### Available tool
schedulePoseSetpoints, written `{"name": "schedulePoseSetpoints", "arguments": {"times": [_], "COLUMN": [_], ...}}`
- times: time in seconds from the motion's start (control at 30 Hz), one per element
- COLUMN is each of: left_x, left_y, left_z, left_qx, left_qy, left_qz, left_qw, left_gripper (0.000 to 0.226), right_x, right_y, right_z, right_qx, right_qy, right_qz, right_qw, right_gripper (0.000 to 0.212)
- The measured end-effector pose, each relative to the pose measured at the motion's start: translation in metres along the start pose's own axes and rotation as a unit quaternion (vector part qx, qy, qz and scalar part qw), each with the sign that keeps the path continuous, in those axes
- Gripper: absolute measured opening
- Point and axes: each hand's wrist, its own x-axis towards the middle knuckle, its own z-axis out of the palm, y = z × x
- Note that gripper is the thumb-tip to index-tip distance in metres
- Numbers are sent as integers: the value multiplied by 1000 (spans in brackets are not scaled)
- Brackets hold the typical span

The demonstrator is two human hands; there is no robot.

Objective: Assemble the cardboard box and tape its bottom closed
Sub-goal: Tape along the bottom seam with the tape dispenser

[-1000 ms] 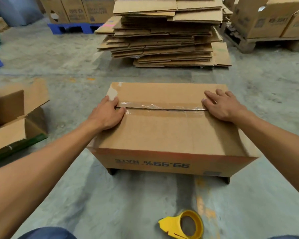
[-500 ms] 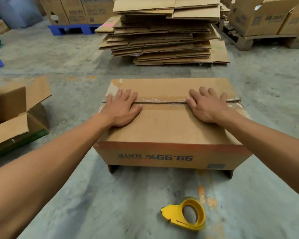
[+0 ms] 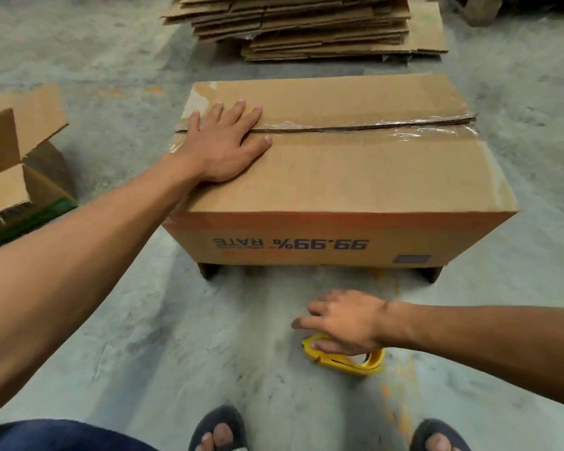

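A brown cardboard box stands upside down on the concrete floor, its printed text inverted. Clear tape runs along the seam between the two closed bottom flaps. My left hand lies flat on the left end of that seam, fingers spread. My right hand hovers low over a yellow tape dispenser on the floor in front of the box. Its fingers are stretched out and the thumb touches the dispenser's top. The hand hides part of the dispenser.
An open cardboard box sits on the floor at the left. A stack of flattened cardboard lies behind the taped box. My feet in dark sandals stand at the bottom edge, near the dispenser.
My right hand left the box top and dropped down to the yellow dispenser on the floor. My left hand stayed on the seam. The view tilted downward.
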Motion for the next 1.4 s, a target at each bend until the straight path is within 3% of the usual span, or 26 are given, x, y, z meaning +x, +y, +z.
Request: {"name": "schedulePoseSetpoints", "arguments": {"times": [0.07, 0.23, 0.43, 0.73, 0.87, 0.97, 1.07, 1.17, 1.27, 1.33, 1.4], "left_x": [1, 0, -1, -4, -8, -9, -10, -9, -8, -8, -12], "left_y": [0, 1, 3, 4, 4, 1, -1, -5, 1, 10, 21], "left_z": [0, 0, 0, -2, -3, -6, -12, -18, -38, -58, -78], "left_qx": [-3, -6, -9, -23, -90, -145, -214, -328, -415, -493, -586], "left_qy": [3, 12, 17, 30, 64, 76, 76, 122, 184, 156, 54], "left_qz": [-1, 3, 2, 7, 51, 65, 76, 75, 23, -24, -74], "left_qw": [1000, 1000, 1000, 999, 993, 984, 971, 934, 891, 856, 805], "left_gripper": [71, 71, 70, 68, 56, 47, 42, 35, 25, 21, 33], "right_x": [-14, -30, -23, 13, 22, 20, 13, 1, -16, -33, -50], "right_y": [8, 15, 6, 17, 11, 3, -1, 5, 29, 51, 71], "right_z": [23, 53, 61, 24, -25, -75, -129, -182, -223, -239, -243], "right_qx": [-2, 44, 118, 161, 312, 500, 545, 547, 514, 565, 638], "right_qy": [-63, -120, -170, -183, -123, -94, -43, 93, 216, 231, 220], "right_qz": [15, 16, 52, 83, 82, 44, -20, -37, -37, -26, -23], "right_qw": [998, 992, 977, 966, 939, 860, 837, 831, 829, 792, 737], "right_gripper": [62, 92, 92, 79, 76, 69, 50, 40, 38, 37, 37]}}
